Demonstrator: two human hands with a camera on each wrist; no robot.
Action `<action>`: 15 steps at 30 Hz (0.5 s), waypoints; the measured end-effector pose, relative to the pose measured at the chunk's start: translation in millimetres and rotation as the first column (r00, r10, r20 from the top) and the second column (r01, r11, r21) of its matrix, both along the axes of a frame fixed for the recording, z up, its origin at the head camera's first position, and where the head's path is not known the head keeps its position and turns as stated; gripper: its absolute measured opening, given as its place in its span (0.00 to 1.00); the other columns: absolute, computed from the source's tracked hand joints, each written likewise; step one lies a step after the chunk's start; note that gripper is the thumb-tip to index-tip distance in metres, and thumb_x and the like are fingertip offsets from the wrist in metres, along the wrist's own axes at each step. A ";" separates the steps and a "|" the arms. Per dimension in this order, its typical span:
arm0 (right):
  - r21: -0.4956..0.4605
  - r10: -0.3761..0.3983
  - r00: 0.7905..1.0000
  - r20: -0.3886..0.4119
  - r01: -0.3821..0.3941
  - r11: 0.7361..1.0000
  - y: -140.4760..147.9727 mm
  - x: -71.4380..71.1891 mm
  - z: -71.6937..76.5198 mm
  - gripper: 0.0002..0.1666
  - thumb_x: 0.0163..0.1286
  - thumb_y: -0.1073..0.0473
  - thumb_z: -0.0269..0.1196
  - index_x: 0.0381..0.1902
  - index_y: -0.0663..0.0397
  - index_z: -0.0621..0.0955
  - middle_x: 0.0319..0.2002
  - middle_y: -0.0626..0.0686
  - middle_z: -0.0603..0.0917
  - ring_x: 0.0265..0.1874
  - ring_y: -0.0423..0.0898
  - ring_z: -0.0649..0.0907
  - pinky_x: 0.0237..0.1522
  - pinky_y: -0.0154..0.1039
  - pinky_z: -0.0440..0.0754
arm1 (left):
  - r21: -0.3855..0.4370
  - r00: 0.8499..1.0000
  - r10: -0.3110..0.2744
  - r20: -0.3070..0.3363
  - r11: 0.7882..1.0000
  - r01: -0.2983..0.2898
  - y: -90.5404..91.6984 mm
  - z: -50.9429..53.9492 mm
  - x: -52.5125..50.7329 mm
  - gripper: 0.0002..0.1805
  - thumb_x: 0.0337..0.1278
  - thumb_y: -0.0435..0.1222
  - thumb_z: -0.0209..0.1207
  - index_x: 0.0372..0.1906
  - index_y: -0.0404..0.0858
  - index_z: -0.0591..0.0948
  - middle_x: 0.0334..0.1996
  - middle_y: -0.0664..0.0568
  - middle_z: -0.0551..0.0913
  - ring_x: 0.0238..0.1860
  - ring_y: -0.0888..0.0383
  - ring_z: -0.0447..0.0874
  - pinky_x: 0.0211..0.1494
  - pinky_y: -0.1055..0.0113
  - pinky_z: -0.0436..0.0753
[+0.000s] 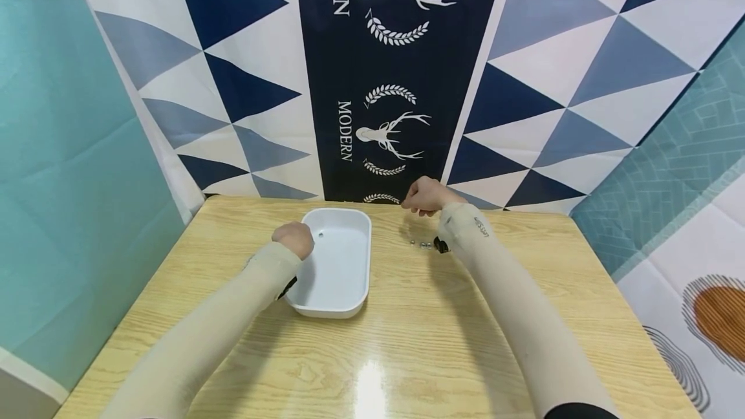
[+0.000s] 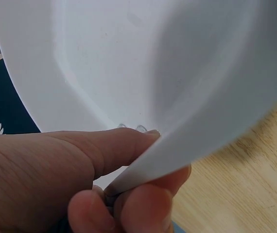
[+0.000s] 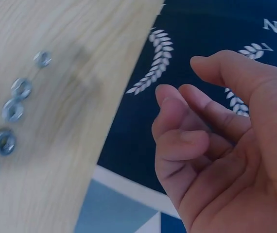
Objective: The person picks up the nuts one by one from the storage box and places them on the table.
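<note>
At the left of the table stands a white plastic basin (image 1: 340, 264). My left hand (image 1: 293, 240) grips its left rim, with the thumb inside the wall and curled fingers outside, as the left wrist view shows. Beside that thumb, partly hidden by it, are small shiny metal pieces (image 2: 141, 128) on the basin floor. My right hand (image 3: 226, 136) hovers near the table's far edge, fingers loosely bent and thumb apart, with nothing between them. Several small ring-like metal nuts (image 3: 13, 110) lie in a rough row on the table, apart from the right hand.
The wooden table (image 1: 401, 341) meets a patterned cloth backdrop (image 1: 396, 70) along its far edge. A teal panel (image 1: 70, 167) borders the left side, and patterned fabric (image 1: 687, 257) hangs at the right.
</note>
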State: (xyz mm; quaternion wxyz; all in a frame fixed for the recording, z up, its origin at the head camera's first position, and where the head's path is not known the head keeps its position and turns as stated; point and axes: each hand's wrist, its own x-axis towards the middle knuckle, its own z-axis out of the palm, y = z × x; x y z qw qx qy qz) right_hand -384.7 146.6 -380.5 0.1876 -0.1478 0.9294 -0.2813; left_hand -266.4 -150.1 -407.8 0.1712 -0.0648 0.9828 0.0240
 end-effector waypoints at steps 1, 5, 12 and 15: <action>-0.011 -0.007 1.000 -0.002 0.007 1.000 -1.7 0.2 2.5 0.16 0.72 0.53 0.66 0.46 0.61 0.86 0.32 0.54 0.86 0.23 0.43 0.80 0.26 0.36 0.78 | 0.000 1.000 -0.002 -0.003 1.000 0.002 0.2 0.1 0.3 0.18 0.79 0.35 0.48 0.54 0.27 0.84 0.23 0.48 0.78 0.22 0.59 0.72 0.26 0.68 0.77; -0.043 -0.014 1.000 -0.026 0.013 0.999 -13.3 1.4 12.6 0.19 0.72 0.51 0.66 0.47 0.63 0.85 0.31 0.54 0.86 0.25 0.45 0.81 0.27 0.36 0.80 | -0.001 1.000 -0.006 -0.014 1.000 0.006 0.7 0.9 1.6 0.18 0.78 0.34 0.48 0.52 0.27 0.84 0.22 0.47 0.78 0.21 0.59 0.72 0.26 0.68 0.77; -0.086 0.005 0.999 -0.040 -0.008 0.996 -37.3 2.0 24.3 0.18 0.72 0.52 0.66 0.45 0.64 0.85 0.31 0.57 0.87 0.23 0.45 0.81 0.28 0.36 0.80 | -0.002 1.000 -0.004 -0.015 1.000 0.004 1.2 0.7 2.4 0.17 0.78 0.34 0.49 0.52 0.27 0.84 0.22 0.48 0.78 0.21 0.60 0.73 0.27 0.68 0.78; -0.097 0.001 0.999 -0.048 -0.006 0.995 -46.4 1.3 25.6 0.17 0.72 0.52 0.66 0.44 0.62 0.85 0.28 0.54 0.86 0.20 0.42 0.79 0.28 0.36 0.81 | -0.008 1.000 -0.013 -0.020 1.000 0.013 0.7 0.6 2.7 0.18 0.78 0.34 0.49 0.52 0.27 0.84 0.22 0.47 0.79 0.22 0.59 0.74 0.27 0.68 0.79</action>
